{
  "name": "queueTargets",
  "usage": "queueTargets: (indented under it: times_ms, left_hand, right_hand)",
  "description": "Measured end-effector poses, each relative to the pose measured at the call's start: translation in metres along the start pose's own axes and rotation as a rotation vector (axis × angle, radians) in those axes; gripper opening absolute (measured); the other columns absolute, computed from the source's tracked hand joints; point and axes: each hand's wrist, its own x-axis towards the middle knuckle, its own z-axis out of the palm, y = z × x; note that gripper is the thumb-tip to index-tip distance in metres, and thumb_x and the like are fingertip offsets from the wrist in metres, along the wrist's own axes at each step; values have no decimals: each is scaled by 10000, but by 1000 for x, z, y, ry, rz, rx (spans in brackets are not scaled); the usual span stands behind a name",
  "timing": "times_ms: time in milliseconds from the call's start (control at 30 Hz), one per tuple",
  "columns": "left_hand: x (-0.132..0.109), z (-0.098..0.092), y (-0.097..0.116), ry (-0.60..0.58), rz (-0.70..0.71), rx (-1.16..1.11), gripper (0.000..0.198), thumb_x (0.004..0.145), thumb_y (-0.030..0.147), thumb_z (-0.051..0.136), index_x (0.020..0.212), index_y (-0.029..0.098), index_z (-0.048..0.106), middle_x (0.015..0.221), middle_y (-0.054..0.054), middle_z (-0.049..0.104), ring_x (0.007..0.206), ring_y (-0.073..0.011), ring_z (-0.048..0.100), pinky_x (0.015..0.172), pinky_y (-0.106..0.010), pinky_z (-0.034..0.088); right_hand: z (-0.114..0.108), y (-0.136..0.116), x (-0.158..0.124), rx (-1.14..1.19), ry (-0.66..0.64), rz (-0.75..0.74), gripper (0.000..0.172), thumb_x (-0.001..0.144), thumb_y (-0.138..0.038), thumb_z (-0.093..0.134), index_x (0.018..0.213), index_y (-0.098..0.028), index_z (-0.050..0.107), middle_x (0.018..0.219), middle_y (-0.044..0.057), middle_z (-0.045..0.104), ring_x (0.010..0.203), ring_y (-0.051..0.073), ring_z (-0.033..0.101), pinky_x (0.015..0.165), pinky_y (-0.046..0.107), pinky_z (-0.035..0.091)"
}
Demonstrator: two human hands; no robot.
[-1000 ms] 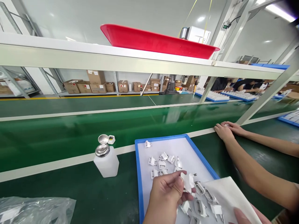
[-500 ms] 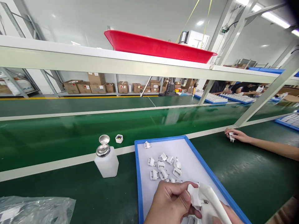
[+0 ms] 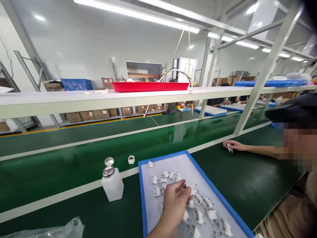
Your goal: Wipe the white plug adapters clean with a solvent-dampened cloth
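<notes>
My left hand point(image 3: 173, 201) is over the blue-rimmed tray point(image 3: 141, 195), its fingers curled and the thumb close to the fingertips. A white two-pin plug adapter point(image 3: 193, 189) is at the fingertips, partly covered by them. Several more white plug adapters point(image 3: 198, 215) lie loose on the tray's pale lining around the hand, some behind it. My right hand is out of view. Only a small white piece point(image 3: 259, 235) shows at the bottom edge, too little to name.
Left of the tray stands a white pump bottle point(image 3: 112, 186) with a metal lid, near a small white cup point(image 3: 131, 160). Clear plastic point(image 3: 61, 229) lies lower left. At right, a co-worker's hand point(image 3: 234, 146) holds a white plug. A red tray point(image 3: 151, 86) sits on the shelf above.
My left hand has moved up and left into the tray, away from the white cloth. My right hand and the cloth have dropped out of view. The camera has tilted up.
</notes>
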Motion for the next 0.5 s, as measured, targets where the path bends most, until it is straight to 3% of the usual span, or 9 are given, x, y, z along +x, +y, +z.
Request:
queueTargets:
  times_ms: [67, 133, 200, 267, 333, 367, 433, 500]
  left_hand:
    - [18, 17, 1, 23, 72, 149, 547, 886, 367, 697, 1314, 36, 618, 1166, -187, 711, 949, -277, 716, 869, -377, 551]
    - [32, 31, 5, 8, 123, 291, 346, 902, 316, 695, 1165, 91, 694, 1106, -139, 723, 1001, -269, 690, 964, -439, 508]
    - [38, 38, 12, -21, 161, 397, 244, 916, 301, 697, 1107, 150, 695, 1180, -94, 699, 1131, -272, 642, 1043, -518, 456]
    - [32, 39, 24, -41, 209, 451, 300, 917, 250, 693, 1202, 165, 659, 1347, -107, 625, 1299, -307, 539, 1106, -579, 387]
    - [13, 36, 41, -64, 285, 452, 452, 910, 121, 630, 1360, 140, 585, 1495, -158, 515, 1425, -326, 408, 1176, -545, 311]
    - [-2, 34, 50, -80, 327, 440, 527, 892, 54, 581, 1413, 127, 552, 1527, -167, 488, 1450, -317, 377, 1198, -499, 292]
    - [-43, 30, 65, -110, 380, 383, 601, 854, 6, 509, 1431, 164, 563, 1488, -114, 557, 1397, -286, 463, 1176, -400, 346]
    - [-97, 24, 72, -97, 310, 267, 510, 865, 96, 522, 1331, 244, 665, 1209, -52, 747, 1173, -302, 649, 1017, -414, 500]
  right_hand:
    - [-14, -5, -3, 9, 27, 5, 598, 1035, -490, 267, 903, -130, 727, 961, 2, 660, 1010, 213, 663, 769, 270, 533]
    - [-26, -11, -20, 24, 49, -16, 340, 959, -522, 546, 1090, -243, 688, 1087, 22, 670, 1050, 236, 649, 748, 314, 573]
    - [-35, -18, -40, 47, 55, -56, 387, 879, -537, 672, 1177, -291, 653, 1135, 44, 673, 1052, 240, 648, 758, 350, 594]
    - [-42, -25, -54, 81, 51, -101, 474, 991, -580, 398, 1101, -266, 736, 1068, 27, 695, 1117, 278, 651, 770, 344, 568]
    - [-48, -31, -63, 121, 36, -141, 777, 994, -562, 98, 935, -255, 810, 960, 18, 708, 1179, 337, 625, 729, 359, 511]
    - [-51, -33, -66, 144, 24, -157, 845, 971, -561, 41, 870, -256, 822, 915, 19, 707, 1199, 362, 605, 694, 375, 477]
    - [-58, -36, -75, 157, -13, -185, 825, 952, -605, 74, 839, -282, 825, 897, 23, 716, 1218, 387, 586, 655, 404, 459]
    - [-61, -37, -91, 122, -69, -198, 740, 944, -664, 156, 863, -337, 814, 974, 2, 737, 1246, 385, 572, 666, 405, 483]
